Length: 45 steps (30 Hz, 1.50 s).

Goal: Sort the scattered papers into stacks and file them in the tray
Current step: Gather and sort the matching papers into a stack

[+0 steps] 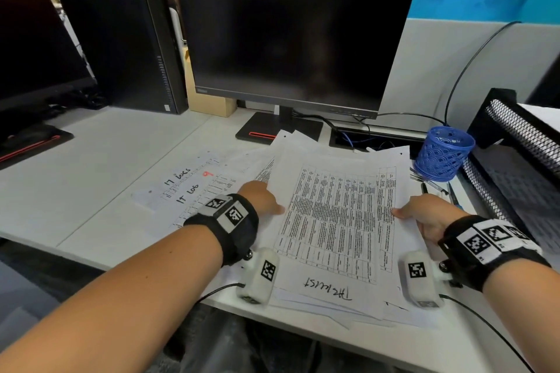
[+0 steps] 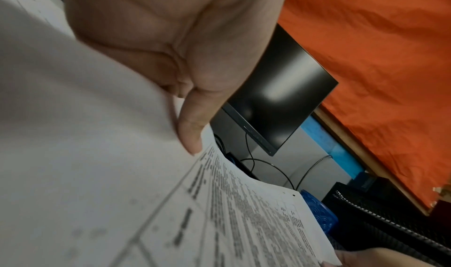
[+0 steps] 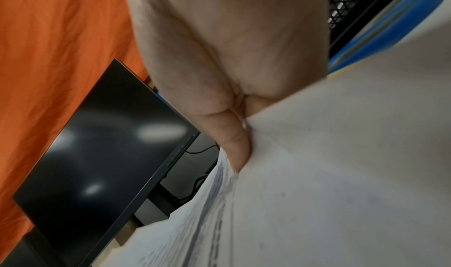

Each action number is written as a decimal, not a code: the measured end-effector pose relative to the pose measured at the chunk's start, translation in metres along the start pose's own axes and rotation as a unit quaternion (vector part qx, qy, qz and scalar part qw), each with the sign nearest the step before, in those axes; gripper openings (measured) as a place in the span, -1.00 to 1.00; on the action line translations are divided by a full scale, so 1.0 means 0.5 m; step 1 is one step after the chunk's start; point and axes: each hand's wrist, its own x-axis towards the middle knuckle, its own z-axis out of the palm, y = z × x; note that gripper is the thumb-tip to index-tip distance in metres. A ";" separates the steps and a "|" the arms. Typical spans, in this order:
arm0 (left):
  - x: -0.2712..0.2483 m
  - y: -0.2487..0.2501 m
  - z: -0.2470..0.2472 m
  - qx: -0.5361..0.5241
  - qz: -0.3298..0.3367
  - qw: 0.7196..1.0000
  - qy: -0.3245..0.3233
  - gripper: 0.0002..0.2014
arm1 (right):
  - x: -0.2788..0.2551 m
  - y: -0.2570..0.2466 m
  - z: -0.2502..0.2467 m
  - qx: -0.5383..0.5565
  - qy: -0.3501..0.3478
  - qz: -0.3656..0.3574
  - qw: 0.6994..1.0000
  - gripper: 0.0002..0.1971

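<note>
A loose stack of printed papers lies in front of me on the white desk, its top sheet a dense table. My left hand grips the stack's left edge, thumb on top, the fingers hidden underneath. My right hand grips the right edge the same way, thumb on the paper. To the left lie separate sheets with handwritten "IT LOG" headings. The black mesh file tray stands at the right edge, with white paper on its upper tier.
A dark monitor stands behind the papers, its base touching their far corners. A blue mesh pen cup and pens sit between stack and tray. A black PC tower and a second monitor are at left.
</note>
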 end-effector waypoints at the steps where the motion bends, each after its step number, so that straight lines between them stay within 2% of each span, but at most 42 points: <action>1: 0.000 -0.006 -0.009 -0.013 0.008 1.000 0.007 -0.41 | -0.003 0.001 -0.001 0.013 0.003 0.002 1.000 -0.57; 5: 0.008 -0.052 -0.053 -0.036 0.012 0.998 0.050 -0.56 | -0.021 -0.004 -0.002 0.054 -0.010 0.006 0.998 -0.43; 9: 0.005 -0.099 -0.094 -0.141 0.003 0.986 0.085 -0.61 | -0.065 -0.025 -0.013 0.196 -0.034 0.029 0.980 -0.61; 11: 0.002 -0.114 -0.107 -0.190 0.012 0.977 0.094 -0.62 | -0.082 -0.035 -0.017 0.257 -0.049 0.016 0.965 -0.62; 14: -0.001 -0.118 -0.106 -0.284 0.040 0.955 0.081 -0.66 | -0.115 -0.064 -0.010 0.291 -0.075 -0.018 0.954 -0.62; 17: -0.012 -0.095 -0.081 -0.399 0.066 0.914 0.027 -0.69 | -0.136 -0.100 0.014 0.311 -0.083 -0.049 0.946 -0.67; 20: -0.017 -0.070 -0.060 -0.414 0.095 0.905 0.010 -0.68 | -0.152 -0.133 0.046 0.324 -0.087 -0.087 0.938 -0.67; 23: -0.019 -0.059 -0.053 -0.435 0.116 0.893 0.008 -0.62 | -0.162 -0.153 0.061 0.321 -0.070 -0.132 0.935 -0.68; 26: -0.022 -0.056 -0.061 -0.429 0.133 0.893 0.035 -0.59 | -0.185 -0.172 0.062 0.343 -0.030 -0.171 0.923 -0.71; 29: -0.033 -0.041 -0.079 -0.420 0.157 0.891 0.075 -0.60 | -0.217 -0.198 0.058 0.294 0.100 -0.224 0.924 -0.70; 30: -0.040 -0.033 -0.087 -0.420 0.168 0.887 0.093 -0.61 | -0.225 -0.206 0.054 0.289 0.135 -0.255 0.913 -0.66; 33: -0.060 -0.005 -0.117 -0.434 0.203 0.865 0.148 -0.61 | -0.243 -0.228 0.041 0.278 0.171 -0.356 0.876 -0.48; 34: -0.067 0.005 -0.128 -0.436 0.218 0.857 0.169 -0.61 | -0.246 -0.236 0.036 0.262 0.191 -0.370 0.870 -0.47; 36: -0.083 0.023 -0.149 -0.433 0.252 0.840 0.210 -0.65 | -0.254 -0.247 0.025 0.255 0.231 -0.400 0.849 -0.58; 38: -0.099 0.034 -0.161 -0.418 0.280 0.831 0.237 -0.65 | -0.261 -0.251 0.022 0.261 0.242 -0.421 0.834 -0.69; 40: -0.108 0.037 -0.160 -0.409 0.292 0.832 0.234 -0.65 | -0.264 -0.242 0.030 0.253 0.225 -0.424 0.840 -0.73; 43: -0.114 0.037 -0.140 -0.414 0.282 0.840 0.208 -0.59 | -0.267 -0.229 0.043 0.244 0.185 -0.410 0.859 -0.68; 45: -0.114 0.039 -0.127 -0.417 0.275 0.839 0.214 -0.53 | -0.270 -0.240 0.036 0.254 0.180 -0.415 0.855 -0.65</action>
